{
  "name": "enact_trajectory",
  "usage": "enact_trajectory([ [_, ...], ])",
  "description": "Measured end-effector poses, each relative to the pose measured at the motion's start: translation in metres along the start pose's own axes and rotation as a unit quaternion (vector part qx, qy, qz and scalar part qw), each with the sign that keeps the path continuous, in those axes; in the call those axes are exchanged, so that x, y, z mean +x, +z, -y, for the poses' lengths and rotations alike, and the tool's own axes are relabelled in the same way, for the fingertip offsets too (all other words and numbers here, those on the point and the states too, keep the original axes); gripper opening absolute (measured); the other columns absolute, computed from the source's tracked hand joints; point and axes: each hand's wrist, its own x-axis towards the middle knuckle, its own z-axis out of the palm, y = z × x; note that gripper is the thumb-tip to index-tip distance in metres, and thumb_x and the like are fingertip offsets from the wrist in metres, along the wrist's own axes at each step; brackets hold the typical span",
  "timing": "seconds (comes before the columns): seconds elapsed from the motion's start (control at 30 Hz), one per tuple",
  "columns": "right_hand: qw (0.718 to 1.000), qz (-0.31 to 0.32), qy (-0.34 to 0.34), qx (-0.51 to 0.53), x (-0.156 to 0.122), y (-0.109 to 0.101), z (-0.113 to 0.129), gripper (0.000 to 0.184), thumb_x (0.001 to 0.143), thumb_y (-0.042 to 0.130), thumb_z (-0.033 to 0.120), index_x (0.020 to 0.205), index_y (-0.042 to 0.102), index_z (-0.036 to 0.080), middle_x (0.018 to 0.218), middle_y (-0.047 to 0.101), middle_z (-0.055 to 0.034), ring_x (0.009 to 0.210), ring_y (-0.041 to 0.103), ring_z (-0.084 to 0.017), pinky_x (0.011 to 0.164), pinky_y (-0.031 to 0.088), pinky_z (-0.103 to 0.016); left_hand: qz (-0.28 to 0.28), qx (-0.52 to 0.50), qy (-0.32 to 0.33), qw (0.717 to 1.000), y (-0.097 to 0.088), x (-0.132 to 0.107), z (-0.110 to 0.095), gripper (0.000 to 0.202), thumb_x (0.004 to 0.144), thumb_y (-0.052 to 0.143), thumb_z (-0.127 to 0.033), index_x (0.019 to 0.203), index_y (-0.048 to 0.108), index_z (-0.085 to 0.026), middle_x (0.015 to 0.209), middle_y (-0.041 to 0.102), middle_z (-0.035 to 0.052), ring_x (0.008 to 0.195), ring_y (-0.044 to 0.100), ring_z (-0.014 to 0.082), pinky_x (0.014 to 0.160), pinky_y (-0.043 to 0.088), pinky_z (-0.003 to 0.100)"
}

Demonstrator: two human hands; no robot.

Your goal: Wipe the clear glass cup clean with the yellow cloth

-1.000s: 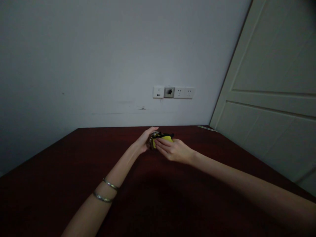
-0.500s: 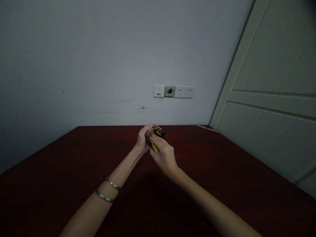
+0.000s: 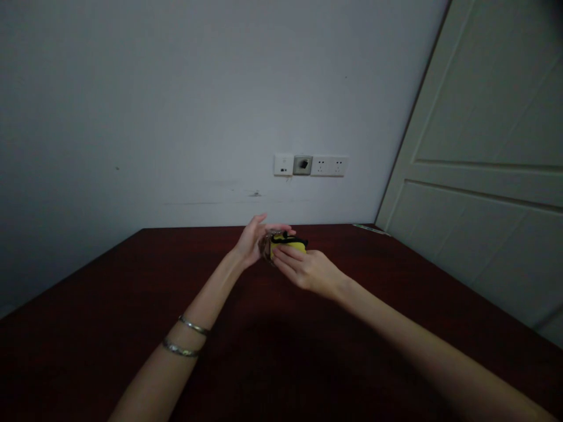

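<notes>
My left hand (image 3: 251, 241), thumb raised and fingers stretched behind, cradles a clear, shiny, rounded object (image 3: 265, 247) that looks like a small glass. Much of it is hidden by the hands, so its exact kind cannot be made out. In my right hand (image 3: 305, 268) a yellow cloth or sponge-like piece with black edging (image 3: 295, 247) is pinched between thumb and fingers. Its left end touches or overlaps the clear object. Both hands are held close together above the far part of the dark red table (image 3: 197, 363).
Behind the table rises a white wall (image 3: 197, 105) with a row of sockets (image 3: 329, 166) and switch plates. A pale panelled door (image 3: 484, 140) stands along the right side. A thin flat strip (image 3: 372, 229) lies at the far right table edge.
My right hand has drawn to the right and turned flatter, showing more of the yellow and black piece. My left hand has shifted slightly left, its thumb and fingers spreading more.
</notes>
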Motion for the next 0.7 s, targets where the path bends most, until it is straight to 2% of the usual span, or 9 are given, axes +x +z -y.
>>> enact_trajectory([
  [0.1, 0.997, 0.005, -0.07, -0.012, -0.007, -0.001, -0.003, 0.03, 0.093, 0.037, 0.01, 0.106, 0.063, 0.01, 0.11, 0.069, -0.0117, 0.106, 0.061, -0.02, 0.059, 0.057, -0.024, -0.034, 0.077, -0.139, 0.987, -0.003, 0.002, -0.001, 0.046, 0.079, 0.05, -0.052, 0.084, 0.069, -0.01, 0.07, 0.07, 0.0107, 0.053, 0.059, 0.0166, 0.051, 0.042, 0.027],
  [0.17, 0.996, 0.005, -0.091, -0.008, -0.011, 0.002, -0.004, 0.029, 0.093, 0.038, 0.01, 0.108, 0.062, 0.009, 0.11, 0.069, -0.0119, 0.107, 0.061, -0.02, 0.057, 0.056, -0.024, -0.063, 0.084, -0.179, 0.978, -0.002, 0.004, 0.005, 0.04, 0.078, 0.054, -0.049, 0.077, 0.068, -0.012, 0.059, 0.066, 0.0069, 0.044, 0.053, 0.0139, 0.044, 0.037, 0.025],
  [0.2, 0.996, 0.007, -0.09, -0.006, -0.012, 0.003, -0.005, 0.029, 0.093, 0.039, 0.01, 0.109, 0.062, 0.008, 0.11, 0.069, -0.0119, 0.108, 0.061, -0.021, 0.058, 0.057, -0.024, -0.08, 0.077, -0.175, 0.978, 0.0, 0.006, 0.01, 0.036, 0.077, 0.058, -0.046, 0.072, 0.067, -0.012, 0.055, 0.063, 0.005, 0.042, 0.051, 0.0128, 0.043, 0.035, 0.024],
  [0.27, 0.998, 0.013, -0.067, -0.002, -0.014, 0.008, -0.007, 0.029, 0.092, 0.039, 0.009, 0.111, 0.061, 0.007, 0.113, 0.067, -0.0122, 0.111, 0.059, -0.022, 0.064, 0.059, -0.027, -0.115, 0.062, -0.124, 0.984, 0.004, 0.011, 0.019, 0.03, 0.071, 0.065, -0.042, 0.062, 0.064, -0.013, 0.048, 0.057, 0.0016, 0.04, 0.047, 0.0112, 0.041, 0.032, 0.023],
  [0.3, 0.999, 0.017, -0.047, 0.003, -0.015, 0.01, -0.008, 0.03, 0.091, 0.039, 0.008, 0.112, 0.061, 0.007, 0.115, 0.066, -0.0127, 0.112, 0.059, -0.023, 0.068, 0.06, -0.029, -0.139, 0.055, -0.076, 0.986, 0.006, 0.013, 0.022, 0.027, 0.068, 0.069, -0.038, 0.06, 0.063, -0.013, 0.047, 0.056, 0.0005, 0.04, 0.047, 0.0107, 0.041, 0.031, 0.023],
  [0.4, 0.999, 0.024, 0.025, 0.036, -0.013, 0.016, -0.008, 0.033, 0.09, 0.041, 0.006, 0.117, 0.058, 0.005, 0.121, 0.063, -0.0153, 0.116, 0.057, -0.024, 0.079, 0.06, -0.033, -0.193, 0.037, 0.053, 0.979, 0.012, 0.018, 0.027, 0.013, 0.062, 0.07, -0.026, 0.062, 0.065, -0.013, 0.054, 0.061, 0.0002, 0.047, 0.05, 0.0099, 0.047, 0.035, 0.021],
  [0.47, 0.994, 0.02, 0.083, 0.075, -0.009, 0.019, -0.003, 0.036, 0.088, 0.043, 0.006, 0.123, 0.055, 0.004, 0.126, 0.059, -0.0164, 0.12, 0.054, -0.024, 0.087, 0.057, -0.035, -0.209, 0.03, 0.093, 0.973, 0.015, 0.017, 0.026, 0.011, 0.062, 0.066, -0.023, 0.066, 0.067, -0.013, 0.062, 0.065, 0.001, 0.056, 0.055, 0.0103, 0.053, 0.039, 0.02],
  [0.6, 0.964, -0.055, 0.216, 0.148, 0.008, 0.023, 0.018, 0.039, 0.087, 0.05, 0.012, 0.126, 0.053, 0.007, 0.128, 0.058, -0.017, 0.122, 0.052, -0.025, 0.099, 0.05, -0.039, -0.205, 0.005, 0.171, 0.964, 0.021, 0.011, 0.021, 0.018, 0.064, 0.061, -0.027, 0.073, 0.067, -0.013, 0.073, 0.069, 0.0043, 0.069, 0.061, 0.015, 0.067, 0.046, 0.024],
  [0.7, 0.946, -0.097, 0.263, 0.166, 0.018, 0.027, 0.029, 0.037, 0.088, 0.05, 0.014, 0.124, 0.055, 0.007, 0.126, 0.059, -0.0155, 0.122, 0.052, -0.025, 0.099, 0.05, -0.037, -0.173, -0.018, 0.219, 0.96, 0.021, 0.008, 0.02, 0.021, 0.065, 0.061, -0.029, 0.075, 0.065, -0.012, 0.076, 0.07, 0.0073, 0.072, 0.064, 0.0185, 0.072, 0.048, 0.029],
])
